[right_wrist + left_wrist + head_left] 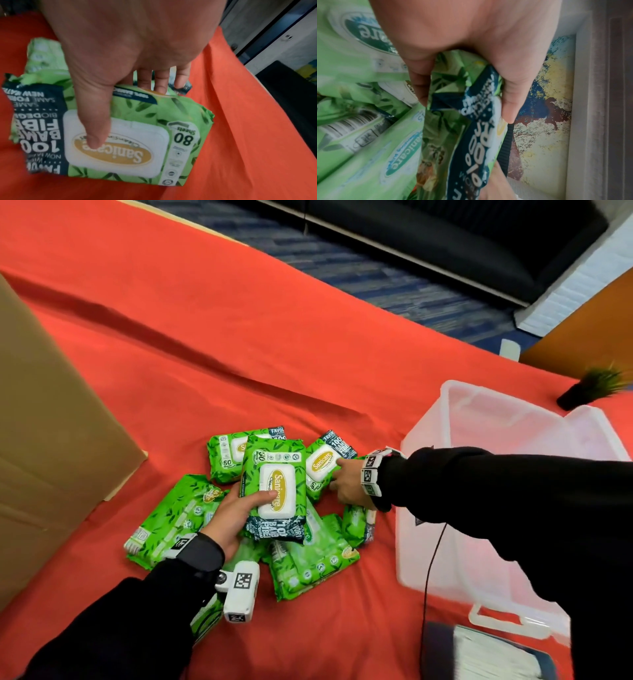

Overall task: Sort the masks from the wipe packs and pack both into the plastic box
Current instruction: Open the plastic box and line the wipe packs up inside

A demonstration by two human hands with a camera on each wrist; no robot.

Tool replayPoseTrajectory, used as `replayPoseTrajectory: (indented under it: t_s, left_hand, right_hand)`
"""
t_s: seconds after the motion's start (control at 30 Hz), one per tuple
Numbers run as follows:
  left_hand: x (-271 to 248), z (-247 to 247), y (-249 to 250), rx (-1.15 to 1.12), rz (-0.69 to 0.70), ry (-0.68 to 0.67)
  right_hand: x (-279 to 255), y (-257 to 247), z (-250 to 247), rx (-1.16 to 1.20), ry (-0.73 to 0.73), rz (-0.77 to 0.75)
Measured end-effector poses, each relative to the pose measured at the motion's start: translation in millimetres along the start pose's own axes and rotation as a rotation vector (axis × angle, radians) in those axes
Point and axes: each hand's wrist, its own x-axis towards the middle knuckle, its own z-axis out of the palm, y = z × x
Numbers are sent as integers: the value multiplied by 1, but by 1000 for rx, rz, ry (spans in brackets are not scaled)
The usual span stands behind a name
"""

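Observation:
Several green wipe packs (pixel 308 566) lie heaped on the red cloth. My left hand (pixel 239 508) grips one pack (pixel 275 484) lifted above the heap, thumb on its white lid; the left wrist view shows that hand (pixel 465 111) pinching the pack's crumpled dark end (pixel 471 135). My right hand (pixel 342 481) holds another pack (pixel 320 462) at the heap's right side. In the right wrist view this hand (pixel 128 115) has its thumb on the pack's lid (pixel 133 148) and its fingers behind the pack. The translucent plastic box (pixel 428 542) stands to the right. A blurred white stack in a dark wrapper (pixel 489 655), perhaps masks, lies at bottom right.
A large cardboard box (pixel 51 457) stands on the left. A small dark potted plant (pixel 592 386) sits at the far right edge of the table. The red cloth (pixel 205 337) stretches bare behind the heap. A black cable (pixel 431 559) hangs in front of the plastic box.

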Motion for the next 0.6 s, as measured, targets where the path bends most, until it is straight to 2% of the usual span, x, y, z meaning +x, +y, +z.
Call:
replayPoseTrajectory:
  t_s: [0.07,0.17,0.3,0.4,0.5,0.6]
  left_hand:
    - [-3,12,12,-17,-12,10]
    - [1,24,38,2,-18,-29]
    - [5,50,84,-38,13,-197]
    - [1,83,121,-33,86,-296]
    - [-5,124,141,-57,152,-344]
    - [-13,165,146,-46,165,-391]
  right_hand:
    - [-19,1,-16,7,68,89]
    - [-71,11,-51,119,253,236]
    - [-183,22,-76,662,532,404]
    - [-270,24,-61,1050,725,671]
    - [-327,39,-19,1338,782,939]
    - [-338,55,44,1346,623,1207]
